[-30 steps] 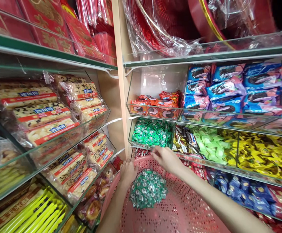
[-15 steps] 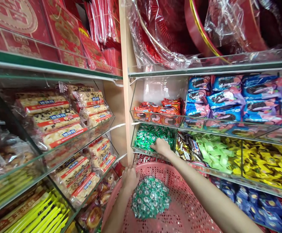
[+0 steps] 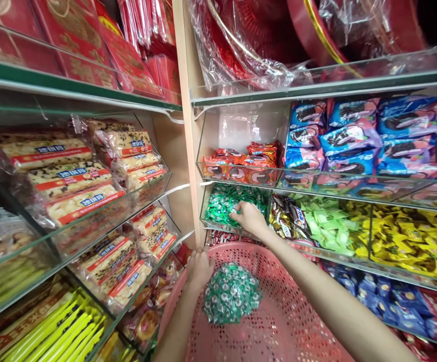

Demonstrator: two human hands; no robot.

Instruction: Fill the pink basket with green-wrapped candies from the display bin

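My left hand (image 3: 199, 267) grips the far rim of a pink perforated basket (image 3: 279, 327) held below the shelves. A heap of green wrapped candies (image 3: 230, 294) lies in the basket. My right hand (image 3: 247, 217) reaches into the clear shelf bin of green candies (image 3: 222, 203), fingers curled down among the wrappers. Whether it holds any candy is hidden by the hand.
Right of the green bin lie brown-gold, light green (image 3: 327, 223) and yellow candies (image 3: 410, 236). Above are red cookie packs (image 3: 241, 163) and blue-pink cookie packs (image 3: 354, 138). The left shelves hold nougat-like bars (image 3: 68, 176). Red boxes and wrapped trays fill the top shelf.
My right hand rose from the basket's rim into the green candy bin and now sits in it with fingers curled. The left hand kept its grip on the basket.
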